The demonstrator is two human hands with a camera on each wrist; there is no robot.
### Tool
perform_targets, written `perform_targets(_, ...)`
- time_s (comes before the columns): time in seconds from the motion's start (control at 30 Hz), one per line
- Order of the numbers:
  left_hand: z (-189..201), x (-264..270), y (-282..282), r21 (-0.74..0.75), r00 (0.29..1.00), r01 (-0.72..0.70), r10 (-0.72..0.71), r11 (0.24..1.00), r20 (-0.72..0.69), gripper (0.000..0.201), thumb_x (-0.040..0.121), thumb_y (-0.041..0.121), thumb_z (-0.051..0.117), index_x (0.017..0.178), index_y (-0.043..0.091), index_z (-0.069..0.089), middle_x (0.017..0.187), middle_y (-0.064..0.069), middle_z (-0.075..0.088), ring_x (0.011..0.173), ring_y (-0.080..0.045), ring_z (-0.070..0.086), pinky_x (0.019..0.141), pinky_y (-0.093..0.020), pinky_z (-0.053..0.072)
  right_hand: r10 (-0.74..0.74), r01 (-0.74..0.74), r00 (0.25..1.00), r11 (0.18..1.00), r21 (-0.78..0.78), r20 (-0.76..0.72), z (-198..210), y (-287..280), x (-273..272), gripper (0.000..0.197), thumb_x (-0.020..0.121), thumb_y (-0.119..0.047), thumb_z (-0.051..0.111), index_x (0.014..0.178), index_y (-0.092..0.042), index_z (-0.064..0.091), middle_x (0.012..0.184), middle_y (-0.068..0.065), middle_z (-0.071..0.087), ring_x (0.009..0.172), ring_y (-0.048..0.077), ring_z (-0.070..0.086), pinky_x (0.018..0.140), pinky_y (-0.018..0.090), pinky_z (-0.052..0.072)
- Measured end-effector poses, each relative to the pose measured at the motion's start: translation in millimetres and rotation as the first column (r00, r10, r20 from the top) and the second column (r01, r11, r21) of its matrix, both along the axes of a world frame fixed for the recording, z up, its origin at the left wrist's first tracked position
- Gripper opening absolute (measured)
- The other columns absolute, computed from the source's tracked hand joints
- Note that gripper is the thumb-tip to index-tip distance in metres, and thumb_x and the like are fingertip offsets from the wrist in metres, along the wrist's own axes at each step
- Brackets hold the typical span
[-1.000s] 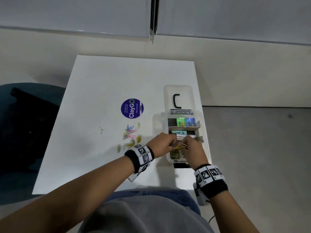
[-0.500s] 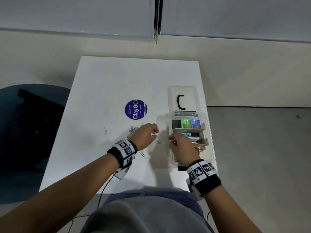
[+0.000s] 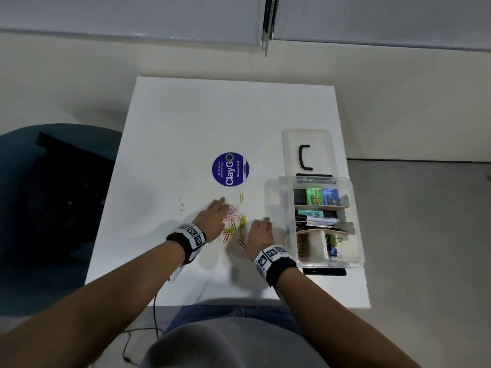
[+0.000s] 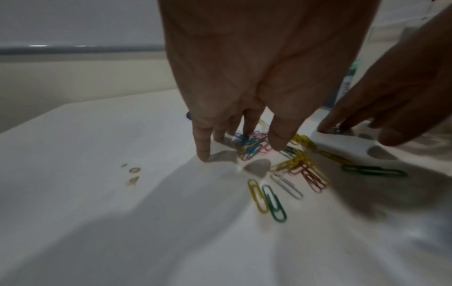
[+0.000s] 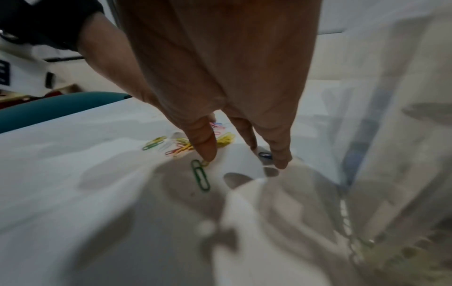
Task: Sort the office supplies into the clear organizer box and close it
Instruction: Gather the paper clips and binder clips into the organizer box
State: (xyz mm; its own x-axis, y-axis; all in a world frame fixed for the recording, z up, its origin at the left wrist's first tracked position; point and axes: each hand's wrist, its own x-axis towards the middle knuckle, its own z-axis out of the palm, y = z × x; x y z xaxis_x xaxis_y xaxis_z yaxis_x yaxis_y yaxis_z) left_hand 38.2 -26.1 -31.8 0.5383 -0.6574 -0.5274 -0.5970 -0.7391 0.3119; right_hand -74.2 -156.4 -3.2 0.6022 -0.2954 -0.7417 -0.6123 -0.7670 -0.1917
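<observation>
White table (image 3: 186, 123): loose paper clips (image 3: 233, 224) lie left of the clear organizer box (image 3: 356, 235). Left hand (image 3: 214, 217) and right hand (image 3: 259, 232) are spread flat, fingers straight, nothing gripped. Clips judged light, thin, slippery; best raked together, then pinched.

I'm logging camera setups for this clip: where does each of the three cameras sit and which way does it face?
Head: above, looking down at the white table, organizer box, both forearms and hands.
Left wrist: along the left hand to fingertips among the paper clips; the other hand shows at right.
Right wrist: along the right hand toward a green clip, box wall at right.
Shared: all three show the clip pile.
</observation>
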Motion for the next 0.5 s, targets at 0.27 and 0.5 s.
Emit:
perform_targets(0.27, -4, -2, 46, -0.118, 1.0, -0.015, 0.016, 0.993, 0.008, 0.085, 0.078, 0.021, 0.076, 0.149, 0.016, 0.029, 0.149, -0.01, 0.03, 0.134, -0.029, 0.035, 0.111, -0.037, 0.036, 0.091, -0.092, 0.981, 0.996, -0.002, 0.173, 4, -10, 44, 0.05, 0.092, -0.013, 0.045, 0.141, -0.01, 0.035, 0.139, 0.014, 0.039, 0.123, 0.033, 0.051, 0.099, 0.044, 0.045)
perform_targets(0.5, -6, -2, 42, -0.086, 0.998, -0.041, 0.045, 0.995, 0.038, 0.077, 0.083, 0.02, 0.073, 0.147, 0.012, 0.03, 0.138, -0.011, 0.035, 0.123, -0.028, 0.044, 0.1, -0.034, 0.045, 0.403, -0.399, 0.904, 0.915, -0.055, 0.141, -7, -15, 70, 0.114, 0.066, -0.048, 0.08, 0.15, -0.007, 0.014, 0.155, 0.017, 0.017, 0.14, 0.034, 0.027, 0.11, 0.048, 0.034)
